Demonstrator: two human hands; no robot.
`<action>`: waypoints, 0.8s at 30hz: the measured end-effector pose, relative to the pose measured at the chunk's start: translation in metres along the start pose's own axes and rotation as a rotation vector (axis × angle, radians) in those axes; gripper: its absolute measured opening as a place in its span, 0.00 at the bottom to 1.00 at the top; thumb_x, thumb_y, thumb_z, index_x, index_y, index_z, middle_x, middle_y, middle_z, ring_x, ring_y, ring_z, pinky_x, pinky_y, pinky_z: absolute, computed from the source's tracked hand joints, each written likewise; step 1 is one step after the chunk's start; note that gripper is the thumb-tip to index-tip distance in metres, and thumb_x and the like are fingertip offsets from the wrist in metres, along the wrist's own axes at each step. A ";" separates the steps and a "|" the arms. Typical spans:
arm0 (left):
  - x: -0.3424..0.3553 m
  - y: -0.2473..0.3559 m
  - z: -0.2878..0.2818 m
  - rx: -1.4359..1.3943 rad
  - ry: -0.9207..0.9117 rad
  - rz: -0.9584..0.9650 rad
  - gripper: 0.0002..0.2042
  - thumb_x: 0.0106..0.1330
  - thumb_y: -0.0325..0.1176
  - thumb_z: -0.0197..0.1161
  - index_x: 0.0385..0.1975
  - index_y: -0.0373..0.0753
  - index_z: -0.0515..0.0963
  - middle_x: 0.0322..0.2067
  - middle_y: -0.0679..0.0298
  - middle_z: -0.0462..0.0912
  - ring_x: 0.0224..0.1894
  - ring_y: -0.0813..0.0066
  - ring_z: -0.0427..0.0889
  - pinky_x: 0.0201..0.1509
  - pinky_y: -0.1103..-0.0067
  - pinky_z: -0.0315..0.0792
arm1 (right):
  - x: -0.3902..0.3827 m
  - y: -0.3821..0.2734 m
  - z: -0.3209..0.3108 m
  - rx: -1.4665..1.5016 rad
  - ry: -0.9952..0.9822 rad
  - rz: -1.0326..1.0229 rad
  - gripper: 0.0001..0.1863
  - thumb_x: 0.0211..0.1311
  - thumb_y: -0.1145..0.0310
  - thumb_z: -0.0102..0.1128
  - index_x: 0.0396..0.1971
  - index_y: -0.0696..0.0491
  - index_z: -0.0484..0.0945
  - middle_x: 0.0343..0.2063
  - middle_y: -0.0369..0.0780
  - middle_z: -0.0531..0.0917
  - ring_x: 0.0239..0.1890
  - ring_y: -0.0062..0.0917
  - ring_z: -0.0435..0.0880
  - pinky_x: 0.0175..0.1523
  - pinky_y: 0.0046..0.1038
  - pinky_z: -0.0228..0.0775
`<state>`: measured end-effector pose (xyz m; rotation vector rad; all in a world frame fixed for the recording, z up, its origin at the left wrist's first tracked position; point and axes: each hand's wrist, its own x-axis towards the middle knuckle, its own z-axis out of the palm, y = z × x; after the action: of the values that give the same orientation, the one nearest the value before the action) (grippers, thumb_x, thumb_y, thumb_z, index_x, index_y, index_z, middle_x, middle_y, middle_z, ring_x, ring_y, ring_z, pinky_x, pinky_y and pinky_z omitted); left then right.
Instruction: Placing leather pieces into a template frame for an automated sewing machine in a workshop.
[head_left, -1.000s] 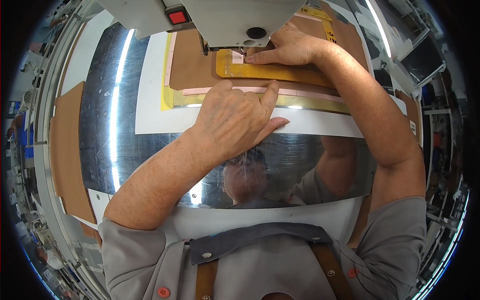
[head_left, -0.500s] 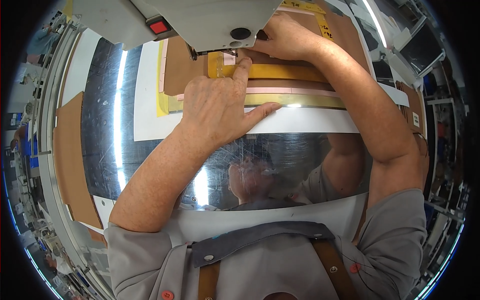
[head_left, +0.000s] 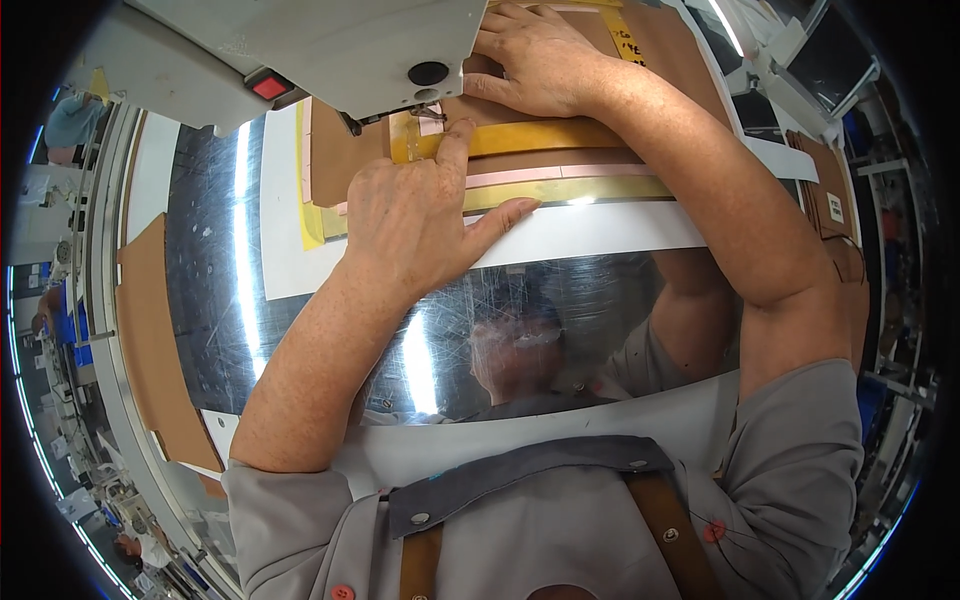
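Observation:
A brown flat panel [head_left: 335,160] with yellow strips and pale pink edging lies under the head of a light grey sewing machine [head_left: 330,50]. My left hand [head_left: 405,215] rests on its left part, index finger stretched toward the presser foot [head_left: 428,112] and thumb spread over the near edge. Beside that fingertip runs a yellow strip [head_left: 560,136] across the panel. My right hand [head_left: 545,60] lies farther back on the panel, fingers apart, its thumb pointing toward the machine head. Neither hand grips anything that I can see. The needle's point cannot be made out.
Beneath the panel is a white sheet [head_left: 590,232] on a shiny, scratched metal tabletop [head_left: 530,310]. Brown cardboard [head_left: 160,340] stands along the left side, with more brown board [head_left: 835,190] at the right. A white lamp-like fixture [head_left: 780,60] is at the back right.
The whole view has shifted and tilted slightly, so the machine and panel appear farther left. More of my right hand's fingers show beside the machine head. Both hands stay on the panel.

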<state>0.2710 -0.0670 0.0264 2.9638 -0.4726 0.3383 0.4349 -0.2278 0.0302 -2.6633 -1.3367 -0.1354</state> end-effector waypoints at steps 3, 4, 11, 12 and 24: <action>0.002 0.001 0.001 0.021 -0.010 0.004 0.42 0.63 0.69 0.61 0.57 0.30 0.77 0.16 0.57 0.81 0.16 0.65 0.81 0.24 0.71 0.74 | -0.002 0.005 0.005 0.020 -0.017 0.020 0.37 0.70 0.43 0.49 0.70 0.54 0.67 0.70 0.46 0.68 0.74 0.40 0.62 0.78 0.48 0.45; 0.003 0.001 0.002 0.030 -0.007 0.014 0.41 0.63 0.69 0.61 0.57 0.30 0.77 0.16 0.57 0.81 0.16 0.65 0.81 0.24 0.71 0.74 | -0.003 0.010 0.017 -0.005 0.173 -0.061 0.33 0.69 0.44 0.52 0.64 0.54 0.73 0.64 0.47 0.74 0.68 0.39 0.69 0.73 0.45 0.54; 0.007 -0.007 0.006 0.021 -0.003 0.027 0.41 0.66 0.67 0.59 0.57 0.29 0.77 0.18 0.54 0.82 0.16 0.65 0.81 0.24 0.73 0.74 | 0.011 0.005 0.029 -0.192 0.110 0.070 0.36 0.73 0.35 0.40 0.71 0.42 0.68 0.69 0.35 0.71 0.74 0.28 0.62 0.80 0.44 0.46; 0.008 -0.008 0.006 0.022 -0.004 0.035 0.41 0.66 0.67 0.59 0.57 0.29 0.77 0.18 0.54 0.82 0.16 0.65 0.81 0.24 0.73 0.74 | 0.012 0.005 0.029 -0.193 0.113 0.078 0.36 0.73 0.35 0.40 0.71 0.42 0.68 0.69 0.35 0.71 0.74 0.28 0.62 0.80 0.44 0.46; 0.008 0.014 0.003 0.057 -0.131 0.105 0.40 0.70 0.65 0.55 0.66 0.31 0.70 0.22 0.58 0.84 0.21 0.67 0.83 0.27 0.72 0.76 | 0.015 0.012 0.016 -0.110 0.058 0.030 0.34 0.72 0.39 0.47 0.70 0.42 0.70 0.71 0.33 0.69 0.74 0.30 0.64 0.79 0.34 0.53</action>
<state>0.2749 -0.0832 0.0269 3.0361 -0.6456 0.1701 0.4536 -0.2202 0.0158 -2.7446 -1.3080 -0.2891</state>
